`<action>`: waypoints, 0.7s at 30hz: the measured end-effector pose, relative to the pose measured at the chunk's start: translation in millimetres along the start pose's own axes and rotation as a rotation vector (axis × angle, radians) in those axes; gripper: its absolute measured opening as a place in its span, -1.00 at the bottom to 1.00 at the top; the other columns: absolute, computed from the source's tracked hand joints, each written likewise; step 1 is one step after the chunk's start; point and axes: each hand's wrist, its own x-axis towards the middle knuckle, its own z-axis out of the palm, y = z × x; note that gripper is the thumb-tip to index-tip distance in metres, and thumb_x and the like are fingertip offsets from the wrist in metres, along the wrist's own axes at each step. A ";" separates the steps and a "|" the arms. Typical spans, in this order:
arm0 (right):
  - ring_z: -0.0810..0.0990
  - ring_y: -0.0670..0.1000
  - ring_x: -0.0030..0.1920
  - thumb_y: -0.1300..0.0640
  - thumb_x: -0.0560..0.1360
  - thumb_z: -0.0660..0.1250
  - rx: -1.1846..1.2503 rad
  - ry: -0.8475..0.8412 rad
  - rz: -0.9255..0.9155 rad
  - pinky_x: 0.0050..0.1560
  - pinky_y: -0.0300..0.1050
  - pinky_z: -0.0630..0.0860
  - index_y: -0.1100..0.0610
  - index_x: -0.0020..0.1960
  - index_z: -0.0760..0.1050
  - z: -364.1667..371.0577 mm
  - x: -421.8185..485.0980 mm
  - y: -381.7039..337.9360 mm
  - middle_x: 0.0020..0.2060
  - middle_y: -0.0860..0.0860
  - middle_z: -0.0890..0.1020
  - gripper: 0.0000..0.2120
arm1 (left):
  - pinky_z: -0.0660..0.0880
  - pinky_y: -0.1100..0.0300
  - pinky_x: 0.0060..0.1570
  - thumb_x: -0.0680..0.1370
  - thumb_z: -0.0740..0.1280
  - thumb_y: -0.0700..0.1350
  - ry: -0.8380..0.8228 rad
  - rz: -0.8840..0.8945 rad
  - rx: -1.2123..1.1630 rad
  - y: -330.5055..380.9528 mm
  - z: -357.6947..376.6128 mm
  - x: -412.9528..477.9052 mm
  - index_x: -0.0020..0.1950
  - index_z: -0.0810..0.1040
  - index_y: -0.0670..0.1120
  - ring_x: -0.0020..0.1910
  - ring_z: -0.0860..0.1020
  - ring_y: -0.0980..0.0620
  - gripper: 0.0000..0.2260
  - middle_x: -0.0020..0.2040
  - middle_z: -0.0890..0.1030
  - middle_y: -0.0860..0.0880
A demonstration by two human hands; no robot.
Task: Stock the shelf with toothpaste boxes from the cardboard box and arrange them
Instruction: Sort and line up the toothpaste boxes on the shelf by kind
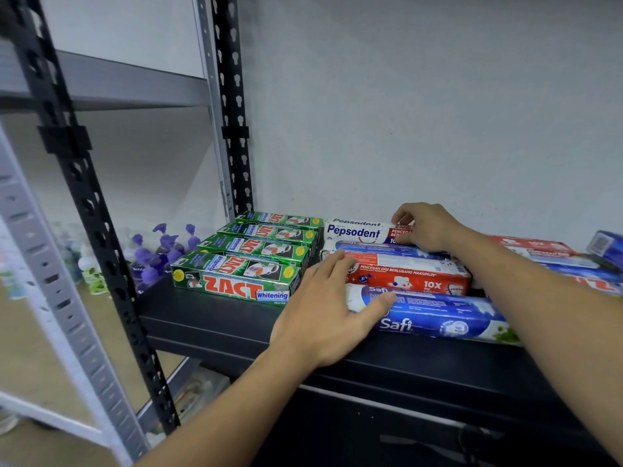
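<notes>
On the black shelf (209, 318), four green Zact boxes (236, 281) lie squared up in a row running front to back. Just at their 3 o'clock is a mixed row. It has a Safi box (438, 315) at the front edge, a red box (411, 281) behind it, another blue one, then a white Pepsodent box (357, 230) at 12 o'clock by the wall. A loose pile (532, 247) of more cartons lies further out at 3 o'clock, beyond the right forearm. The cardboard box is out of view. Purple bottles (158, 254) stand at 9 o'clock on the next rack.

The left hand (323, 308) lies flat, fingers straight and a little apart, pressing the left ends of the Safi box and the red box. The right hand (424, 227) has its fingers curled on the Pepsodent box, thumb on top, gripping it.

These cartons look light and stiff along their edges but thin-walled. Their glossy faces should slide easily on the shelf and on each other. A hard squeeze on a broad face would likely dent one. Take each across its narrow sides near the middle, or nudge the end flaps to line it up
</notes>
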 end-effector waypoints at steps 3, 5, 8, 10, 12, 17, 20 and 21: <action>0.48 -0.03 0.03 0.03 0.45 0.50 0.037 0.017 -0.011 0.01 -0.15 0.41 0.05 0.20 0.52 -3.6 -5.6 -1.4 0.20 0.05 0.59 -0.63 | 0.18 0.04 0.49 0.47 0.12 0.48 0.001 -0.002 -0.001 -0.1 0.1 0.2 0.57 0.15 0.12 0.54 0.08 0.18 -0.24 0.59 0.10 0.19; 0.48 -0.02 0.04 0.01 0.46 0.49 0.059 0.045 -0.040 0.00 -0.14 0.39 0.03 0.19 0.54 -8.6 -12.4 -3.3 0.18 0.03 0.59 -0.66 | 0.18 0.05 0.48 0.47 0.12 0.47 0.002 -0.003 0.003 -0.3 -0.2 0.2 0.57 0.16 0.11 0.54 0.09 0.17 -0.24 0.59 0.10 0.19; 0.53 -0.06 -0.02 0.00 0.46 0.48 0.059 0.066 -0.103 -0.11 -0.19 0.41 0.00 0.10 0.60 -18.7 -26.4 -5.4 0.08 -0.02 0.63 -0.76 | 0.17 0.06 0.48 0.48 0.12 0.47 0.000 0.007 0.008 0.1 -0.3 0.3 0.57 0.17 0.10 0.53 0.10 0.16 -0.24 0.58 0.12 0.17; 0.56 -0.11 -0.06 -0.01 0.47 0.47 0.059 0.015 -0.135 -0.18 -0.28 0.40 0.00 0.07 0.63 -25.7 -36.0 -4.7 0.02 -0.08 0.67 -0.80 | 0.18 0.06 0.48 0.48 0.13 0.46 0.006 0.015 0.005 -0.1 -0.8 -0.2 0.56 0.18 0.09 0.53 0.11 0.15 -0.24 0.58 0.14 0.17; 0.57 -0.14 -0.05 -0.05 0.48 0.45 0.057 -0.069 -0.135 -0.18 -0.33 0.41 -0.02 0.08 0.64 -32.0 -45.7 -2.3 -0.01 -0.12 0.66 -0.79 | 0.19 0.07 0.47 0.48 0.13 0.46 0.016 0.019 0.008 0.1 -1.1 -0.6 0.55 0.20 0.08 0.52 0.14 0.14 -0.25 0.57 0.17 0.16; 0.61 -0.10 0.04 -0.18 0.50 0.37 0.045 -0.225 -0.102 0.03 -0.14 0.54 -0.11 0.07 0.60 -37.2 -58.7 8.7 0.03 -0.16 0.64 -0.78 | 0.24 0.11 0.41 0.48 0.15 0.44 0.055 0.035 0.019 1.5 -0.8 -2.0 0.51 0.27 0.07 0.45 0.22 0.13 -0.30 0.49 0.29 0.15; 0.60 -0.06 0.06 -0.17 0.52 0.36 0.052 -0.239 -0.069 0.09 -0.08 0.56 -0.11 0.12 0.60 -38.3 -57.3 9.2 0.08 -0.11 0.64 -0.76 | 0.26 0.17 0.33 0.48 0.18 0.42 0.096 0.046 0.035 2.4 -0.9 -3.9 0.45 0.33 0.08 0.37 0.26 0.14 -0.36 0.39 0.35 0.15; 0.60 -0.06 0.06 -0.16 0.51 0.37 0.061 -0.242 -0.058 0.05 -0.11 0.55 -0.11 0.13 0.61 -38.9 -56.3 7.5 0.08 -0.10 0.64 -0.75 | 0.26 0.18 0.32 0.49 0.18 0.41 0.110 0.048 0.044 2.7 -1.0 -4.7 0.44 0.34 0.08 0.35 0.26 0.13 -0.37 0.37 0.36 0.15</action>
